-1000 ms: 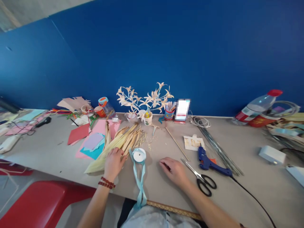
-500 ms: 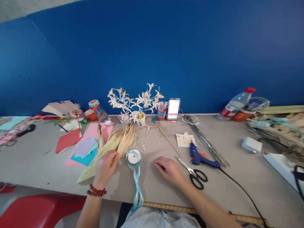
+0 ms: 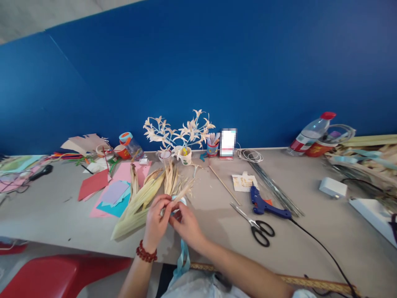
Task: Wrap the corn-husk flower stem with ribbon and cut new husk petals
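My left hand [image 3: 158, 217], with a red bead bracelet on its wrist, pinches a pale strip of corn husk [image 3: 183, 193] that points up and to the right. My right hand [image 3: 187, 225] meets it from the right, fingers closed at the lower part of the same strip; the exact grip is partly hidden. Behind the hands lies a spool of light blue ribbon [image 3: 182, 200], mostly covered, its loose ribbon tail [image 3: 183, 254] hanging over the table's front edge. Larger corn husks [image 3: 139, 203] are spread just left of my left hand.
Scissors [image 3: 256, 227] and a blue glue gun [image 3: 263, 206] lie to the right, near a thin stick [image 3: 223, 185] and metal wires [image 3: 276, 188]. Husk flowers [image 3: 161, 130] stand in cups at the back. Coloured paper [image 3: 113, 194] lies left; a bottle [image 3: 312, 132] leans at right.
My hands were apart on either side of the ribbon spool. They have come together over it, and a pale husk strip now shows between the fingers. The view has shifted slightly.
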Action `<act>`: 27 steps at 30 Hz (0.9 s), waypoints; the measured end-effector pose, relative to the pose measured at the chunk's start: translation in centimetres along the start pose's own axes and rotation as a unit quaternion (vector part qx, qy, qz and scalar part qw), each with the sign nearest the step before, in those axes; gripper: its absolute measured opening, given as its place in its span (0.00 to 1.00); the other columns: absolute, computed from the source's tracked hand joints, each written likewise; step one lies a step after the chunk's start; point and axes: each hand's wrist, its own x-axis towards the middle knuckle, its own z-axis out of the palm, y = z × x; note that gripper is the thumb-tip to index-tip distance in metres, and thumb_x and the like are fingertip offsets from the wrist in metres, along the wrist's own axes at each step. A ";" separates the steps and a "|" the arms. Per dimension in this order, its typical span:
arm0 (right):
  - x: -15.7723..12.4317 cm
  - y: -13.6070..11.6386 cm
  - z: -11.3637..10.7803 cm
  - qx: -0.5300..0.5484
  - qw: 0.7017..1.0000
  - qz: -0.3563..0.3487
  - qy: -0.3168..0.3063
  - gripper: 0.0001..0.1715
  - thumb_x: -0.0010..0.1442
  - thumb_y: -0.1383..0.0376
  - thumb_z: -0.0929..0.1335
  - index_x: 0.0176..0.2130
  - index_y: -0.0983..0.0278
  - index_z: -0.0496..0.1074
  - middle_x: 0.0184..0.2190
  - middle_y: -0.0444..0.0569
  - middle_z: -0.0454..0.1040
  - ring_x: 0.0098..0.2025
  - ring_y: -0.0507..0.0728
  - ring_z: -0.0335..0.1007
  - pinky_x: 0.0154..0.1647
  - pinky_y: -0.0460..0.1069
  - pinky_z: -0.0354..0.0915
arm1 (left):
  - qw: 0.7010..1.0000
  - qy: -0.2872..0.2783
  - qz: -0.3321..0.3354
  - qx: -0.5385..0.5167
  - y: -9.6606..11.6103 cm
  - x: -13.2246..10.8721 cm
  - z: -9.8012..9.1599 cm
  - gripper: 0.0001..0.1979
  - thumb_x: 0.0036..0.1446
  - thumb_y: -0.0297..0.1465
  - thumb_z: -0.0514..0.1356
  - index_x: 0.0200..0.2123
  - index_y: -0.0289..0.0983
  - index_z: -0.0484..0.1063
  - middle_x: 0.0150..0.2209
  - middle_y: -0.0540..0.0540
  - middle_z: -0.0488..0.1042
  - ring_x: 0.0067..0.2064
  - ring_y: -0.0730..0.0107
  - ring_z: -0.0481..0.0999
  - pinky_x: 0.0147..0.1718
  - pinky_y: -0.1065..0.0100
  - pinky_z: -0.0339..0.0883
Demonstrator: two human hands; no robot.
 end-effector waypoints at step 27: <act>0.4 -0.3 -1.2 0.155 0.985 0.036 -0.065 0.17 0.59 0.54 0.66 0.26 0.62 0.63 0.19 0.39 0.64 0.20 0.50 0.68 0.22 0.44 0.61 | 0.965 -0.110 -0.176 -0.162 -1.4 0.2 -1.3 0.14 0.60 0.42 0.56 0.32 0.37 0.70 0.25 0.51 0.68 0.28 0.71 0.68 0.27 0.72 0.63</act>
